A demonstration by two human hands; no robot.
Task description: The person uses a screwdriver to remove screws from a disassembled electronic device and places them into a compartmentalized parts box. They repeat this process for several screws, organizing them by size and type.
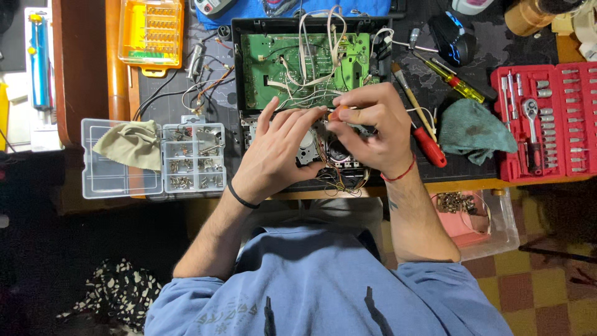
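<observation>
An opened electronic device (249, 28) lies on the desk, its green circuit board (273, 62) exposed under a tangle of white wires (314, 43). My right hand (373, 127) is closed around a small orange-handled tool (339, 113) over the device's lower mechanism (309, 146). My left hand (273, 152) rests beside it, fingers spread and fingertips touching the tool's tip area. The hands hide most of the mechanism.
A clear parts organiser (193, 158) with screws and a beige cloth (130, 144) sits left. A red socket set (544, 121), teal rag (476, 130), red screwdriver (429, 146), yellow screwdriver (457, 82) and brush (407, 90) lie right. An orange bit case (152, 31) is at the back left.
</observation>
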